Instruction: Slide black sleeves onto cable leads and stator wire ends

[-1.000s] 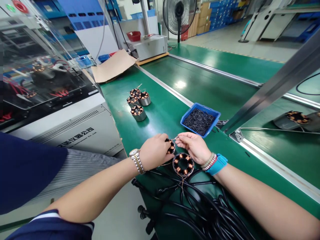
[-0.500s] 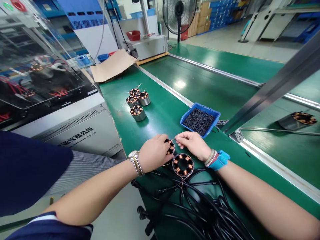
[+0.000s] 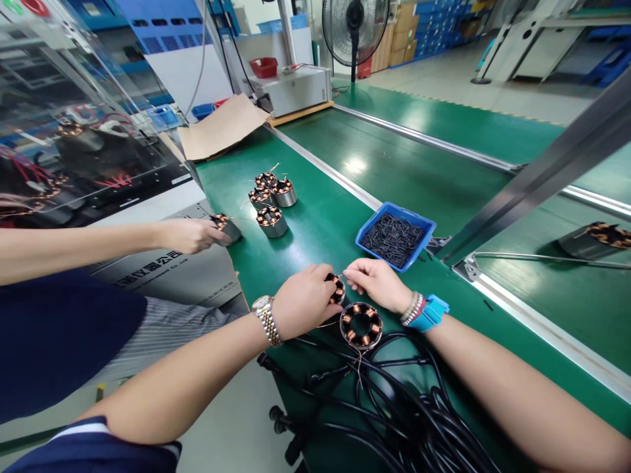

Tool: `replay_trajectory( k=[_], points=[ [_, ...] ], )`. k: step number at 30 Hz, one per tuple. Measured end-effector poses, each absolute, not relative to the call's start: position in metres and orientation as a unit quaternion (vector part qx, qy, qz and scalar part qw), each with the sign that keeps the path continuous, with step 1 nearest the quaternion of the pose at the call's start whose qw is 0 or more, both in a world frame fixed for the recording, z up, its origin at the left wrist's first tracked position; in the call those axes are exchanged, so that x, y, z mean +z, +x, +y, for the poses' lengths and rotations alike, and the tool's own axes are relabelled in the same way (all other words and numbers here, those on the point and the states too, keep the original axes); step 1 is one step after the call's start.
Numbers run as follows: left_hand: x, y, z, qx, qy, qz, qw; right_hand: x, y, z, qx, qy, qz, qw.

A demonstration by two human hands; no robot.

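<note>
My left hand [image 3: 308, 295] is closed around a motor stator [image 3: 336, 289] with copper windings, partly hidden under the fingers. Just right of it, my right hand [image 3: 377, 282] pinches thumb and forefinger together beside the stator's upper edge; what lies between the fingertips is too small to make out. A second stator [image 3: 361, 326] rests in front of both hands, its thin copper leads trailing toward me. Behind my right hand stands a blue tray [image 3: 426, 244] full of short black tubes [image 3: 392, 238].
Black cables [image 3: 394, 407] lie coiled at the near edge. Several stators [image 3: 272, 223] stand farther left on the green table [image 3: 315, 230]. A co-worker's hand [image 3: 190, 235] grips another stator [image 3: 227, 228] at the table's left edge. A metal post [image 3: 532, 164] slants up on the right.
A co-worker's arm has come in from the left with a stator in its hand. My own hands stay almost where they were.
</note>
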State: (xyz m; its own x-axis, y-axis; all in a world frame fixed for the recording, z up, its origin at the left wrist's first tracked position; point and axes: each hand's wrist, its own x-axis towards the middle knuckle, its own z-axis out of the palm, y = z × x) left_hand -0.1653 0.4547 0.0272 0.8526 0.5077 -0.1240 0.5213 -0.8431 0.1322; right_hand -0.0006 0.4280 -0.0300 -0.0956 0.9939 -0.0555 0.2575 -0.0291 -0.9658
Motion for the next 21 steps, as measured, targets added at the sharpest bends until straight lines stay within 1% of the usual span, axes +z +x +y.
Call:
replay_trajectory(
  k=[5,8,14,21],
  points=[
    [0.027,-0.165,0.456,-0.039,0.96,0.262,0.093,-0.032,-0.003,0.429,0.534,-0.522,-0.536,0.394],
    [0.027,-0.166,0.456,-0.042,0.962,0.256,0.09,-0.032,-0.001,0.429,0.553,-0.518,-0.514,0.403],
    [0.026,-0.165,0.456,-0.051,0.961,0.257,0.088,-0.025,0.0,0.43,0.56,-0.517,-0.517,0.389],
    [0.029,-0.163,0.458,-0.056,0.963,0.25,0.089,-0.024,-0.01,0.428,0.503,-0.542,-0.518,0.429]
  ],
)
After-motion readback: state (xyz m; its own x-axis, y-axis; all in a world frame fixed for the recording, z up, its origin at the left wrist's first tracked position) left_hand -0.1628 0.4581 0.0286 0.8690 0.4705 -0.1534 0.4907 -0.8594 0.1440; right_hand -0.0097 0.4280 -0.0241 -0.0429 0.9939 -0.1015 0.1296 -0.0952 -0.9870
